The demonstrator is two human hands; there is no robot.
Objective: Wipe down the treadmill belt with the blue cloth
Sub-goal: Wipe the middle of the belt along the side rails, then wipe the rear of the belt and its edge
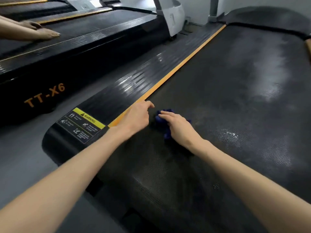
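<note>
Right hand (178, 126) lies on top of the crumpled dark-blue cloth (159, 119), which sits on the black textured treadmill belt (227, 91) near its rear end, close to the belt's left edge. The fingers lie fairly straight across the cloth. The grip reads as released, pressing down rather than clenching (thumb hidden, so can't rule out a tuck underneath). A flat palm makes sense here: it spreads pressure so the bunched cloth drags over the weave instead of rolling.

Left hand (136, 116) holds nothing, its grip relaxed and fingers loosely bent. It rests at the belt edge, touching the thin orange stripe (176, 68) that borders the black ribbed side rail (131, 84). Likely a brace, since the person is leaning far forward and needs support while the other arm works. It sits just beside the cloth, not on it.

Pale dusty smears (269, 78) cover the belt further up and to the right. The patch around the cloth looks darker, so my guess is that wiping is at an early stage with most of the belt left to do. The next strokes probably need to reach forward and right.

Other things in view:
- A yellow-and-black warning sticker (87, 121) sits on the rail's rear corner.
- A neighbouring black treadmill marked TT-X6 (45, 95) stands to the left.
- Another person's hands (45, 34) lie flat on that treadmill's deck, too blurred to say more.
</note>
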